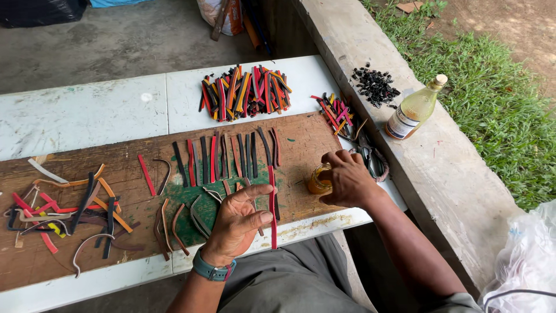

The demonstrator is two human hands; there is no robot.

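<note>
1. Outdoors, a worn wooden board lies on a white bench beside grass.
2. Left hand pinches a red strip between thumb and fingers, near the board's front edge.
3. Right hand curls closed over a small amber jar.
4. Farther back lie a row of strips, a mixed pile and a bottle.
</note>
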